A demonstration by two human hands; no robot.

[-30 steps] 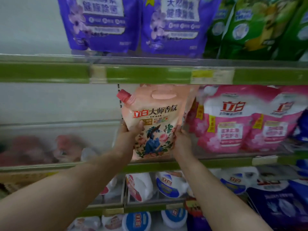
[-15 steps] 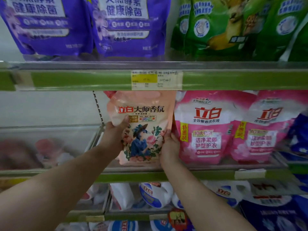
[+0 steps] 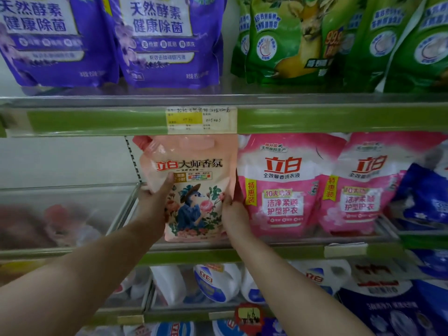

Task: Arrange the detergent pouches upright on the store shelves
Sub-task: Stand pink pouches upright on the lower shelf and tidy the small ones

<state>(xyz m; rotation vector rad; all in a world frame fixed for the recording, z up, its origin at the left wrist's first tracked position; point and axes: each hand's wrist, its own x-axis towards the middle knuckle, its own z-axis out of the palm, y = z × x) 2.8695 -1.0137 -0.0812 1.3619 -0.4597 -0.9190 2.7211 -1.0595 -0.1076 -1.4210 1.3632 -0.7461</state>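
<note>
A peach detergent pouch [image 3: 194,175] with a red spout and a flower picture stands upright on the middle shelf [image 3: 278,254]. Its base rests at the shelf's front, and its top is tucked under the upper shelf rail. My left hand [image 3: 155,202] grips its left edge, thumb across the front. My right hand [image 3: 232,214] holds its lower right edge. Right beside it stand two pink pouches [image 3: 283,185], upright and touching it.
Purple pouches [image 3: 167,40] and green pouches [image 3: 303,37] fill the upper shelf behind a green rail with a price label [image 3: 201,120]. A clear-fronted bin [image 3: 60,214] sits left of the peach pouch. White jugs [image 3: 213,282] and blue pouches [image 3: 412,311] occupy the lower shelves.
The peach pouch moved from tilted in the air to upright on the shelf, set down against the pink pouches. Both hands stayed on it, and the view moved closer and right.
</note>
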